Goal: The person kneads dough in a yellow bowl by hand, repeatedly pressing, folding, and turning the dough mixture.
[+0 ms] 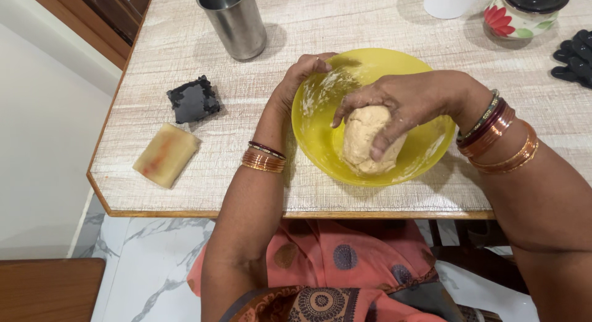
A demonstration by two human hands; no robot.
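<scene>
A pale wood-grain desk (185, 44) is seen carrying a flour-smeared yellow bowl (320, 137) near its front edge, and inside the bowl a tan ball of dough (364, 143) is gripped from above by the right hand (404, 103), fingers curled around it, while the left hand (299, 81) is closed over the bowl's left rim. Toward the far edge, a steel tumbler (234, 23) whose contents cannot be made out and a lidded flower-painted jar (524, 14) are placed. Nearer the left edge, a yellowish block (166, 154) and a smaller black pad (193, 100) are laid.

The dough (364, 140) lies in the bowl (320, 143) on the table (185, 44), with the cup (234, 20) behind-left.
</scene>
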